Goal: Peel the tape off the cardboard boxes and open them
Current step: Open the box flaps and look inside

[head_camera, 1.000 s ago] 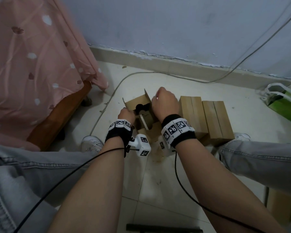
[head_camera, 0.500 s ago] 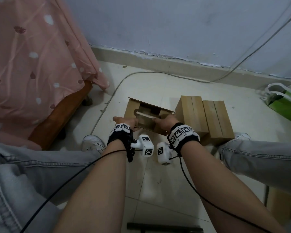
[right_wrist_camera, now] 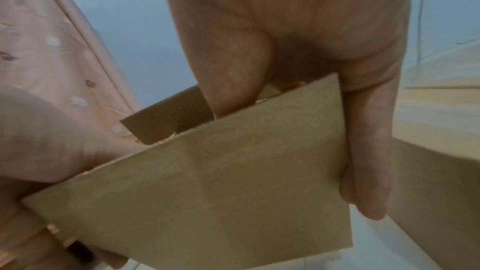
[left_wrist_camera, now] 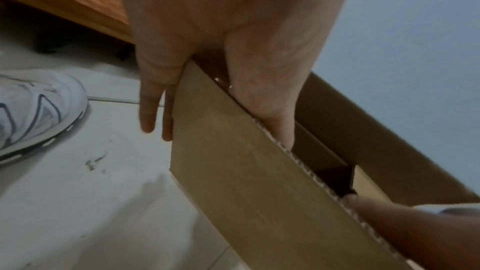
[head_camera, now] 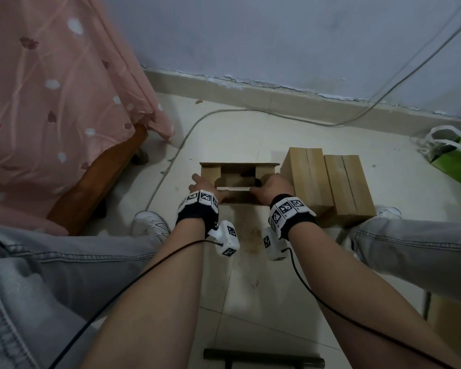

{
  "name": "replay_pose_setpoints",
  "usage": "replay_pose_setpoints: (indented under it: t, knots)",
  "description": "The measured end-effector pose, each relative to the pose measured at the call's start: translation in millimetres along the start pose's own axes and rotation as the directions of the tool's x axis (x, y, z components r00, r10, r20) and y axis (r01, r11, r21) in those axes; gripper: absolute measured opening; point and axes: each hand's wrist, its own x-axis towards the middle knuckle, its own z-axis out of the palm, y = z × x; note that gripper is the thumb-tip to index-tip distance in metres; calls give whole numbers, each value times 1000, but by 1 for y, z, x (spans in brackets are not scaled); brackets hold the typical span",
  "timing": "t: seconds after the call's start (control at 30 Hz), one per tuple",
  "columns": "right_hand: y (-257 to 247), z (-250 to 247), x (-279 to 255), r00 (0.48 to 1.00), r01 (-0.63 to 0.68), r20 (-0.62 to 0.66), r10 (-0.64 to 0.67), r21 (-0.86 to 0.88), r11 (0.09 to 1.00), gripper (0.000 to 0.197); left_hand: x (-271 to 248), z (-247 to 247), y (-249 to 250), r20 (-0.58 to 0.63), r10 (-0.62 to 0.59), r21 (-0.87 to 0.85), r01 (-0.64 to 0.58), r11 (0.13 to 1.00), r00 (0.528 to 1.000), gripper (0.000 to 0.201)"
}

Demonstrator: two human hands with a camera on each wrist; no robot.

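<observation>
An open cardboard box (head_camera: 239,166) sits on the floor tiles between my knees, its flaps folded inward and its dark inside showing. My left hand (head_camera: 200,184) grips its left end: the left wrist view shows the thumb inside the near wall (left_wrist_camera: 246,182) and straight fingers (left_wrist_camera: 149,114) down the outer side. My right hand (head_camera: 273,186) grips the right end the same way, thumb inside the box (right_wrist_camera: 207,192) and fingers (right_wrist_camera: 369,161) along its right edge. Two closed boxes (head_camera: 308,182) (head_camera: 349,187) stand side by side just to the right.
A bed with a pink sheet (head_camera: 51,102) and a wooden frame (head_camera: 91,187) fills the left. A white cable (head_camera: 224,111) runs over the floor behind the box. A green bag (head_camera: 455,161) lies far right. My white shoe (head_camera: 151,226) is near the left hand.
The box, earlier tilted with flaps sticking up, now lies square with its opening upward. Both hands moved from its top to its two ends.
</observation>
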Motion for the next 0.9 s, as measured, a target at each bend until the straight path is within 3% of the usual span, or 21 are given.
replay_pose_setpoints:
  t: [0.1,0.2,0.3,0.4,0.5,0.73,0.83,0.9]
  knots:
    - [-9,-14,-9,996,85,-5,-85,-50,995,25,1,1,4,-30,54,143,-49,988,998,89]
    - [-16,-21,-15,995,95,37,-93,-35,995,32,6,0,-3,-97,99,182,-80,980,990,71]
    - [-20,-22,-14,995,95,45,-94,-22,995,22,7,-1,-8,-95,94,124,-82,989,991,34]
    - [-16,-24,-10,997,49,55,-49,-2,999,10,5,-1,-9,-67,30,77,-25,997,997,20]
    - [-6,-26,-6,997,21,69,-21,9,1000,11,7,-2,-14,-69,1,58,3,998,998,20]
    - [8,-28,-3,998,-16,-57,19,53,998,9,12,4,-19,13,-9,-89,10,996,1000,18]
    - [9,-29,1,995,-29,-97,39,103,994,16,7,3,-18,126,25,-313,16,949,992,43]
    - [12,-31,2,991,-41,-117,56,125,991,20,4,1,-18,139,53,-408,8,913,989,62]
